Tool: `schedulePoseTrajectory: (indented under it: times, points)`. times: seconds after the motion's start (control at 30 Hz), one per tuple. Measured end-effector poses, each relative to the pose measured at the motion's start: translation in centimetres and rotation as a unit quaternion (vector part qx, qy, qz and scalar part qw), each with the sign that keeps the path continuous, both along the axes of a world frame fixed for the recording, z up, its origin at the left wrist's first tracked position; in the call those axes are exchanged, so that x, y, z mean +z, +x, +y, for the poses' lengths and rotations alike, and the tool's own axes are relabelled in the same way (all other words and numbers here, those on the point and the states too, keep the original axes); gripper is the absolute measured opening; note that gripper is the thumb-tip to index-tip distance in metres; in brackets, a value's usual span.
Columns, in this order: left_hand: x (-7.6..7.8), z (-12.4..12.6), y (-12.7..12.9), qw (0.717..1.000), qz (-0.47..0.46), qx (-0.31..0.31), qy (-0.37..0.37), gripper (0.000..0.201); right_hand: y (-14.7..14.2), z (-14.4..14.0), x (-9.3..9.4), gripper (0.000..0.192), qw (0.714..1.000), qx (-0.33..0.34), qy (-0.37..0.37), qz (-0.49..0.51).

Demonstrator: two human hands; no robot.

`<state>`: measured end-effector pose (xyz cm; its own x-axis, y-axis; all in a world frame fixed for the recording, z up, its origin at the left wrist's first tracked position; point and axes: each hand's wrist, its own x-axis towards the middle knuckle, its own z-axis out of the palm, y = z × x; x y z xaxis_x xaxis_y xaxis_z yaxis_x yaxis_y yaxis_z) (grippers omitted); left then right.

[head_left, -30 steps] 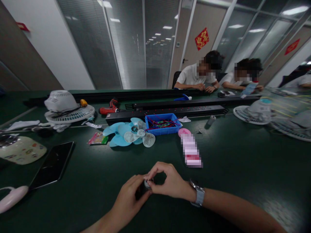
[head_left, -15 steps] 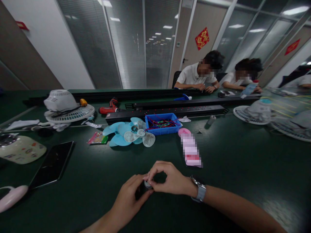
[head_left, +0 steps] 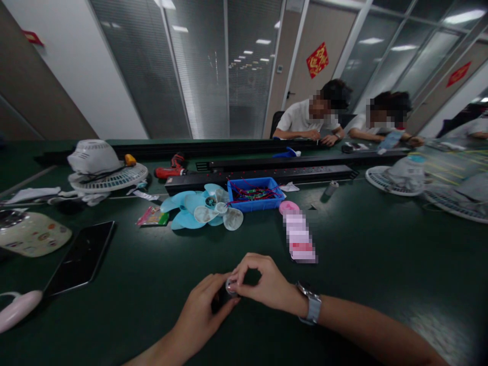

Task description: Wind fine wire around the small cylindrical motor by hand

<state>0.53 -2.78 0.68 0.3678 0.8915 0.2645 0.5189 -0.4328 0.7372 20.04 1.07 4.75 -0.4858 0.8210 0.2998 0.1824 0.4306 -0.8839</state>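
Note:
Low in the middle of the head view, my left hand (head_left: pixel 200 312) curves its thumb and fingers around a small cylinder with a pale round end (head_left: pixel 230 287). My right hand (head_left: pixel 269 284), with a metal watch (head_left: pixel 313 305) on its wrist, pinches thumb and fingertips together at that round end. Most of the cylinder is hidden by my fingers, and its exact kind is unclear. A pink handheld item (head_left: pixel 290 208), partly blurred out, lies beyond my right hand. Light-blue and clear fan blades (head_left: pixel 190 202) are ahead of my left hand.
A blue bin (head_left: pixel 256 204) of wires stands by black metal bars (head_left: pixel 263 178). Another small cylinder (head_left: pixel 331 188) is right of it. A tablet (head_left: pixel 82 259), a red drill (head_left: pixel 170 172) and fan parts (head_left: pixel 95 157) are left. Two people sit across the table.
My right fingertips have shifted slightly at the round end, and more of its pale rim shows. My left hand stays around the cylinder.

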Motion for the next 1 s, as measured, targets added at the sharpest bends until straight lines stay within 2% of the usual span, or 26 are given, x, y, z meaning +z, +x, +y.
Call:
schedulePoseTrajectory:
  times: [0.3,0.43,0.53,0.73,1.0]
  points:
    - [0.08,0.05,-0.09,1.0,0.001,0.003,0.002,0.028,-0.18,-0.2,0.0,0.019,1.0,-0.031,-0.004,0.002]
    - [0.07,0.07,-0.08,1.0,0.008,0.006,0.003,0.024,0.06,0.01,0.26,0.02,1.0,0.007,0.002,0.0]
    - [0.03,0.01,-0.06,1.0,0.004,0.008,0.007,0.025,0.23,0.28,0.15,0.013,0.999,0.044,0.013,0.001]
    - [-0.21,-0.01,-0.09,1.0,0.001,0.009,0.019,0.025,0.38,0.74,0.43,0.01,0.998,0.067,0.005,-0.01]
    - [-0.27,-0.05,-0.18,1.0,0.01,-0.001,0.008,0.025,0.06,0.22,0.21,0.018,0.999,0.035,0.017,0.006]
